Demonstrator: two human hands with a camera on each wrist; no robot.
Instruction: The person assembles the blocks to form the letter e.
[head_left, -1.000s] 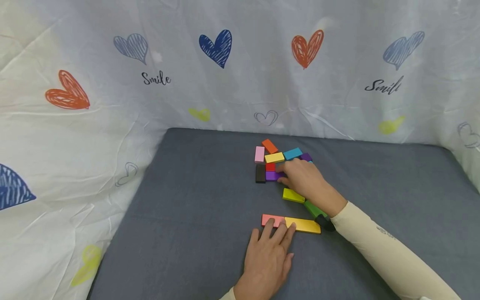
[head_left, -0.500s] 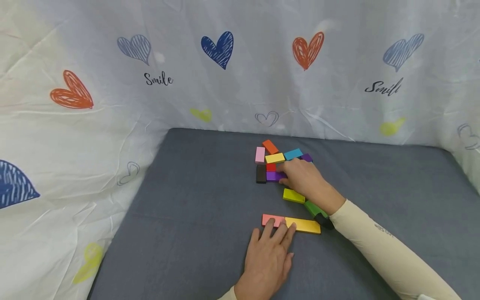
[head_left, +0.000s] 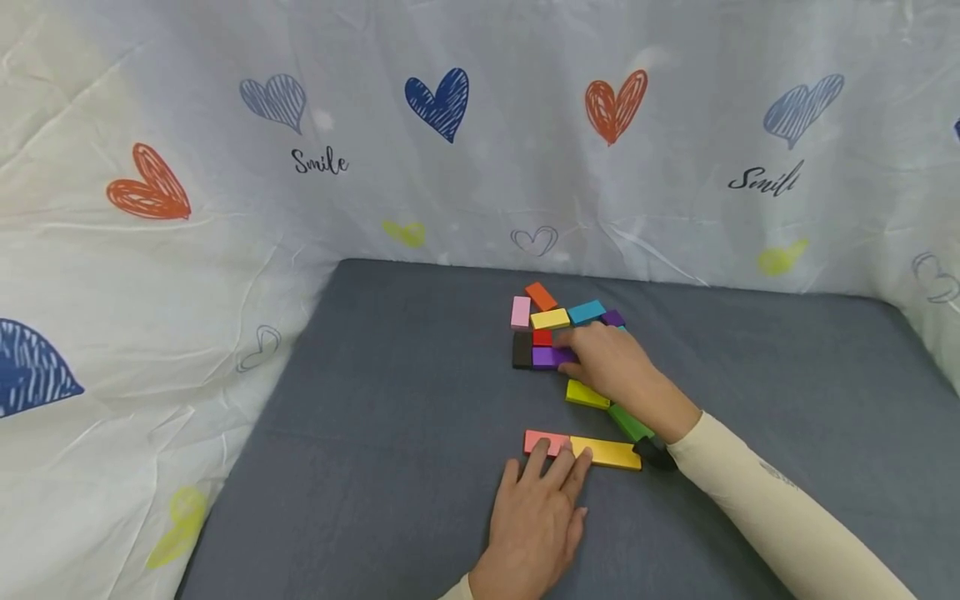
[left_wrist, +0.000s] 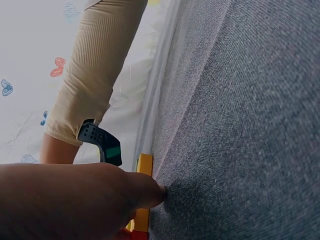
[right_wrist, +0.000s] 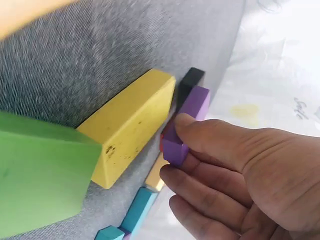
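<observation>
My right hand [head_left: 611, 358] pinches a purple block [right_wrist: 194, 107], thumb on one face and fingers on the opposite side. In the head view that purple block [head_left: 549, 358] lies beside a red block [head_left: 542, 337] and a black block [head_left: 522, 350]. The hand hides part of this group. My left hand [head_left: 534, 521] rests with extended fingers on a salmon-pink block [head_left: 532, 438] and an orange-yellow block [head_left: 613, 454] set end to end. Its thumb points down to the grey cloth in the left wrist view.
Behind lie an orange block [head_left: 541, 296], a light pink block [head_left: 521, 312], a pale yellow block [head_left: 550, 318] and a blue block [head_left: 586, 312]. A lime-yellow block [head_left: 587, 394] and a green block [head_left: 630, 422] lie under my right forearm. A printed curtain [head_left: 480, 183] hangs behind.
Both hands keep their places. My right wrist and sleeve shift slightly towards the near right, and the head view tilts up a little.
</observation>
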